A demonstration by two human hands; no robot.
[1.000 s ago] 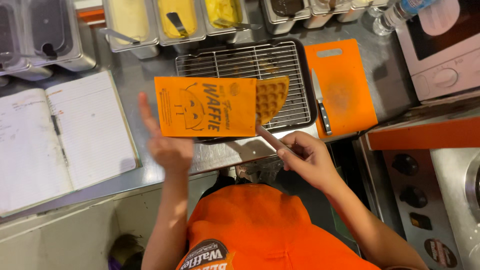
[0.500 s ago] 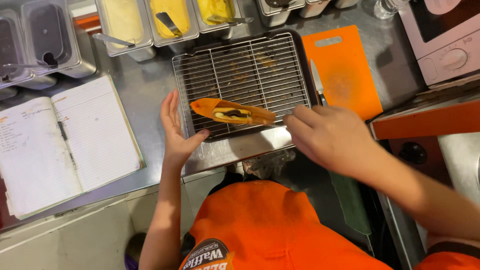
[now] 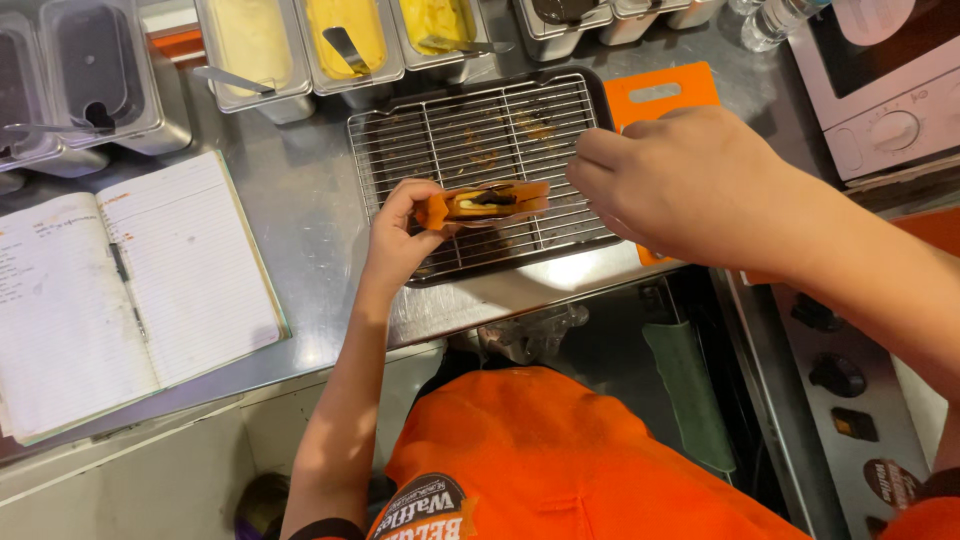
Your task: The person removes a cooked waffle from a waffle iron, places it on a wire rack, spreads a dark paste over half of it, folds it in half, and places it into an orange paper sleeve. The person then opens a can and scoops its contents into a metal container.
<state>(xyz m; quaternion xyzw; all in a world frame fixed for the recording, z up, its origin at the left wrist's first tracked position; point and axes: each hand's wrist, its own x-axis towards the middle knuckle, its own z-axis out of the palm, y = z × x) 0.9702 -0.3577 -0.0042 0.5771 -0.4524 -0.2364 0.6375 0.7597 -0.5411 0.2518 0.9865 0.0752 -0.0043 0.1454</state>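
My left hand (image 3: 400,235) holds an orange paper sleeve (image 3: 485,203) edge-on above the wire rack (image 3: 470,135). Inside the sleeve sits a folded waffle with dark and pale filling. My right hand (image 3: 680,185) hovers at the sleeve's right end, its fingers curled together close to the paper. Whether those fingers hold anything is hidden. The rack rests in a dark tray on the steel counter (image 3: 310,215).
An open lined notebook (image 3: 120,290) with a pen lies at the left. Steel tubs of yellow and pale sauces (image 3: 345,40) line the back. An orange cutting board (image 3: 655,95) lies right of the rack. A white oven (image 3: 880,85) stands at far right.
The sleeve went from lying flat, face up, to being held edge-on. My right hand has moved up from near my body to the sleeve's right end.
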